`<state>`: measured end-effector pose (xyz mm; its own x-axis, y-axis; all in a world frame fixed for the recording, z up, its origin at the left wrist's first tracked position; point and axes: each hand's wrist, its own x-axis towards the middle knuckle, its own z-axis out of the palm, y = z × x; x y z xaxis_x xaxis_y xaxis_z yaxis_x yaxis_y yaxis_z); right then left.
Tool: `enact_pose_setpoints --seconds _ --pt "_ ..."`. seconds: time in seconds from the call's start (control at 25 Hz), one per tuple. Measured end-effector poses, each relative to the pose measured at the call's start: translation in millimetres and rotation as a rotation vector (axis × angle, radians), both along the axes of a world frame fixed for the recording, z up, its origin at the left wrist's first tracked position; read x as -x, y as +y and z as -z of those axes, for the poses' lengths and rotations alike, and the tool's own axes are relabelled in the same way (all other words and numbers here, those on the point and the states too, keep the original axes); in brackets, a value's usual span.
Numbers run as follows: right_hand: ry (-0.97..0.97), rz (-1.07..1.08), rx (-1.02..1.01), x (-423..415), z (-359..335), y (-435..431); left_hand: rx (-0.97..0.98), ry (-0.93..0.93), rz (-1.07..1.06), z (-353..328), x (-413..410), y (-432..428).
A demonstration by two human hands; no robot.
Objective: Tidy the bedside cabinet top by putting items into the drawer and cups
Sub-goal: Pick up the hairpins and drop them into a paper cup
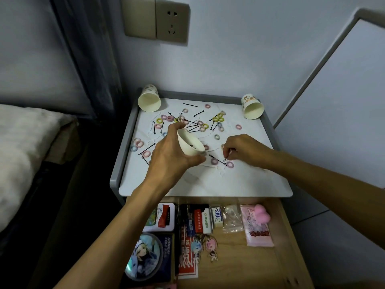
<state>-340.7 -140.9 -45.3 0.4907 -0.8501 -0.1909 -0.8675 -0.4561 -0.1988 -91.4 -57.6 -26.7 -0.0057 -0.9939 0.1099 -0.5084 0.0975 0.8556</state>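
Note:
My left hand point(168, 155) grips a white paper cup point(190, 143), tilted with its mouth toward me, above the white cabinet top point(239, 180); a dark pin shows inside it. My right hand point(242, 150) pinches a black hairpin point(226, 157) just over the top, beside another black hairpin point(217, 159) and two pink hair ties point(230, 164). Several coloured hair ties point(217, 119) and black hairpins point(192, 127) lie scattered across the middle and back of the top. Two more paper cups lie on their sides: one at the back left point(149, 99), one at the back right point(252, 107).
Below the top, the wooden drawer point(245, 259) stands open, holding boxes, a round badge point(144, 257), keychain figures point(205, 246), an eraser and a pink packet point(257, 225). A bed point(25, 147) lies to the left. A wall socket point(171, 21) sits above the cabinet.

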Motion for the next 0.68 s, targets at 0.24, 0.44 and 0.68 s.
enact_pose_setpoints --seconds 0.24,0.44,0.68 --pt "0.067 0.05 0.041 4 6 -3 -0.001 0.004 0.004 -1 1 0" --pt "0.091 0.017 0.057 3 -2 -6 0.016 0.034 -0.019 -5 -4 -1" --pt "-0.139 0.168 0.066 -10 -14 -10 0.03 0.068 -0.052 -9 -11 -4"
